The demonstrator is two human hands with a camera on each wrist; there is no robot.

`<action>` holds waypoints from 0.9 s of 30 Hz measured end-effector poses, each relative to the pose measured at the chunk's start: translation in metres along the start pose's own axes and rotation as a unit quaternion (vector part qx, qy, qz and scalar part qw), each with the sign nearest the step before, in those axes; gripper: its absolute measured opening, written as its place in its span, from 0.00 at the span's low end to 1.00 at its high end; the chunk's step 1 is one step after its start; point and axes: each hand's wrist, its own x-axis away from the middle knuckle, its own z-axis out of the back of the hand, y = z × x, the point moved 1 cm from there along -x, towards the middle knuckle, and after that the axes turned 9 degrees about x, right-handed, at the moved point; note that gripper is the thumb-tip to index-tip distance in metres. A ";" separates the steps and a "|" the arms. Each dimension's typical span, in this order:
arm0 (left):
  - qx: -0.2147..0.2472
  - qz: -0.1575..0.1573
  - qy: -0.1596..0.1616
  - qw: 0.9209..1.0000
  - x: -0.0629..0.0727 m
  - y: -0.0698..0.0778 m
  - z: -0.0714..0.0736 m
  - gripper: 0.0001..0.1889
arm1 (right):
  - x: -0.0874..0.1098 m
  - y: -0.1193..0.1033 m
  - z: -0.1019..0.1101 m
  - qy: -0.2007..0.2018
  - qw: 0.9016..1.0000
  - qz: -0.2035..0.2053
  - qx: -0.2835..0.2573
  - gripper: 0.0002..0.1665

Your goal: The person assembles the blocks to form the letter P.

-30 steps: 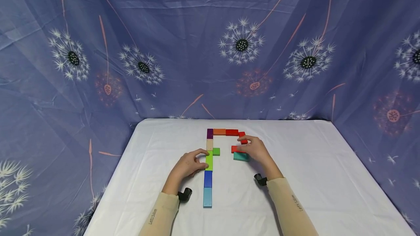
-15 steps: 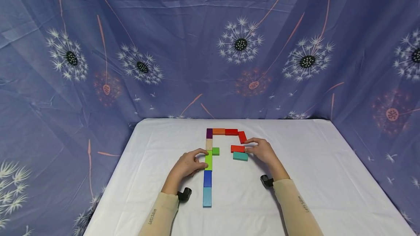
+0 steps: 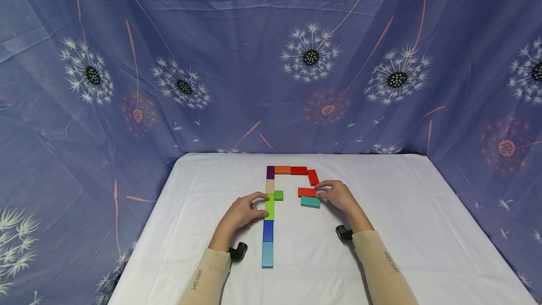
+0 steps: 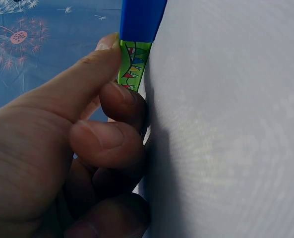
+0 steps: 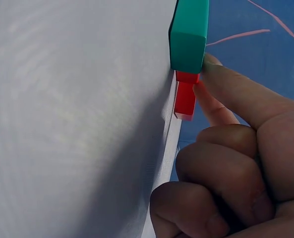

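Observation:
My left hand [image 3: 240, 212] is at the left side of a lime green block [image 3: 269, 208], holding it with thumb and index finger; the left wrist view shows printed pennants on its side. A column of blocks runs through it: purple, beige, lime, blue [image 3: 268, 230] and light blue [image 3: 267, 254]. My right hand [image 3: 338, 196] reaches its index finger to the lower end of a tilted red block [image 3: 313, 177]. Its thumb is by the right end of another red block [image 3: 306, 192], just above a teal block [image 3: 310, 202]. The other right fingers curl inward in the right wrist view.
An orange block [image 3: 282, 170] and a red block [image 3: 298, 171] extend right from the purple block [image 3: 270, 172]. Below it is the beige block [image 3: 270, 186]. A small green block [image 3: 278, 196] touches the column's right side. White cloth [image 3: 190, 178] covers the table; patterned fabric hangs behind.
My right hand has drawn back right and slightly down, uncovering the lower red block. The upper red block's lower end now lies a little further right. My left hand has stayed in place.

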 end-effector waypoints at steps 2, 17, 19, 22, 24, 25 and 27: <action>0.001 0.001 0.001 1.000 0.000 0.000 0.000 0.23 | 0.000 0.000 0.000 0.000 1.000 0.003 0.004 0.18; 0.002 -0.001 0.000 1.000 0.000 -0.002 -0.001 0.23 | -0.001 0.000 -0.003 0.008 0.999 0.023 0.044 0.19; 0.001 -0.001 -0.001 1.000 0.000 -0.002 -0.001 0.23 | 0.000 0.000 -0.004 0.007 0.998 0.028 0.048 0.21; 0.000 0.001 -0.001 1.000 0.000 -0.002 -0.001 0.23 | 0.000 -0.002 -0.004 0.006 0.998 0.027 0.051 0.23; -0.001 0.001 -0.001 1.000 0.000 -0.002 0.000 0.23 | 0.001 -0.003 -0.004 0.010 0.998 0.026 0.057 0.22; -0.002 0.001 0.000 1.000 -0.001 -0.002 0.000 0.24 | 0.001 -0.004 -0.005 0.013 0.998 0.025 0.060 0.22; -0.003 0.001 0.000 1.000 -0.001 -0.001 0.000 0.24 | 0.000 -0.005 -0.005 0.019 0.997 0.023 0.064 0.20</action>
